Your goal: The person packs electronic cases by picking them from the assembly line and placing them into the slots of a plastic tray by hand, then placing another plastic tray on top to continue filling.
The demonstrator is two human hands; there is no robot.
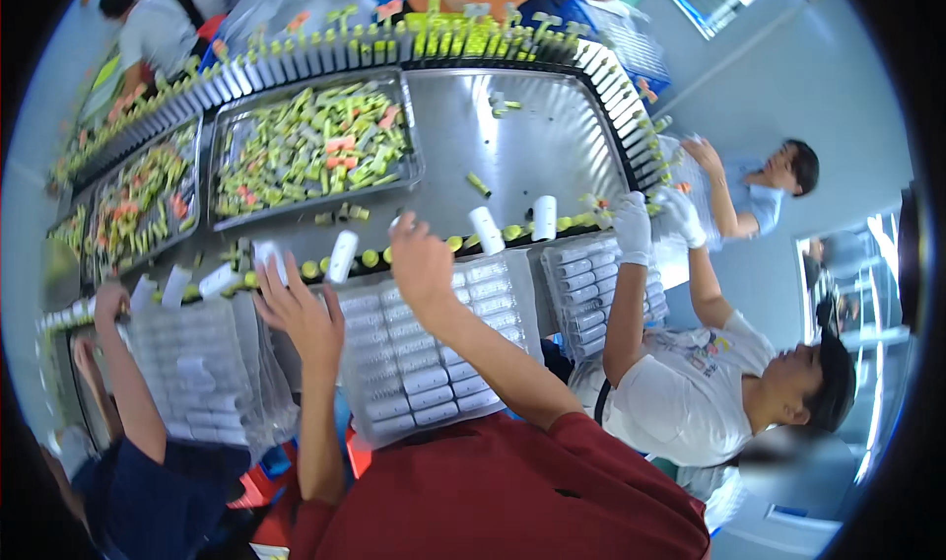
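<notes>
My left hand (304, 309) reaches over the conveyor's near side with its fingers stretched and the thumb apart. Its fingertips overlap a white cylinder (268, 252); whether they touch it I cannot tell. Further right, my right hand (424, 264) is closed, fingers curled at the line of yellow-green-capped pieces; what it holds is hidden. White cylinders stand tilted along this line, one (342, 255) between my hands and another (486, 230) right of my right hand. Below my hands lies a clear plastic tray (379, 387) with rows of white cylinders.
Metal trays of loose yellow-green and orange pieces (315, 136) sit beyond the line. A curved conveyor (296, 62) carries upright pieces behind them. A co-worker's white-gloved hands (633, 227) work at right beside another filled tray (581, 294); a dark-sleeved co-worker's arm (138, 392) is at left.
</notes>
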